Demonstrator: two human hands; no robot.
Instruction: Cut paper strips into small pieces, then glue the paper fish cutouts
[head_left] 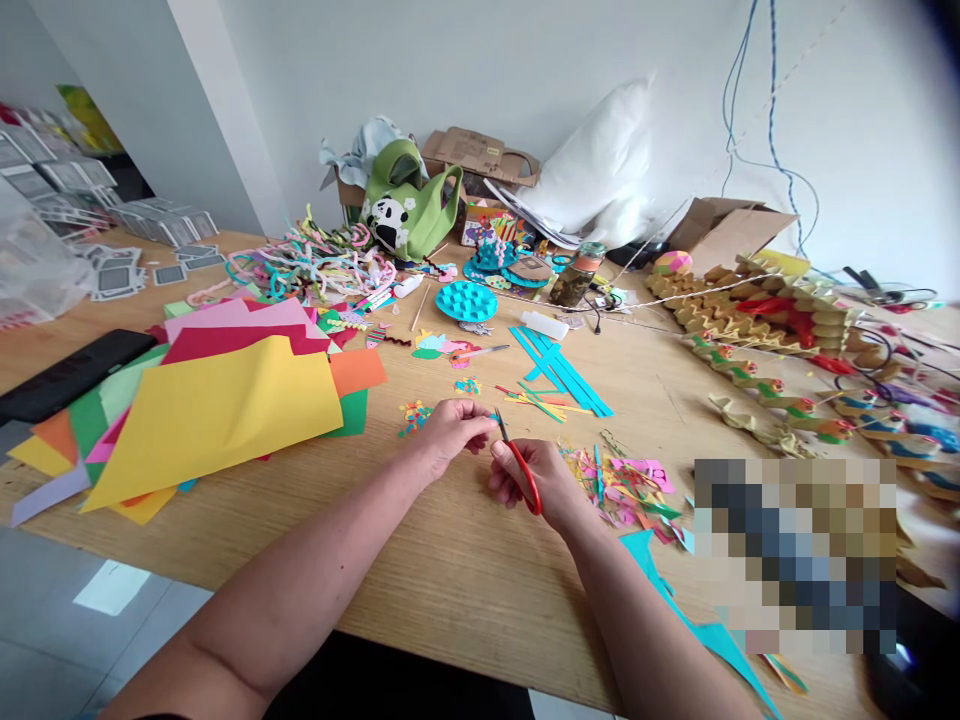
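Observation:
My right hand [531,478] grips red-handled scissors [529,478], their dark blades pointing up and left toward my other hand. My left hand [459,430] is closed in a pinch just left of the blade tips, with a tiny bit of blue paper [493,418] at its fingertips. Small blue and orange paper bits [415,418] lie beside my left hand. Beyond both hands are thin coloured strips [541,402] and long blue paper strips [566,372]. A pile of pink, green and yellow scraps [626,485] lies right of my right hand.
Coloured paper sheets [225,410] and a black phone-like object [79,375] lie left. Pipe cleaners [307,262], a green panda bag [412,205], a blue bumpy disc [466,300] and a jar [577,275] stand farther back. Egg-carton pieces [757,385] cover the right side.

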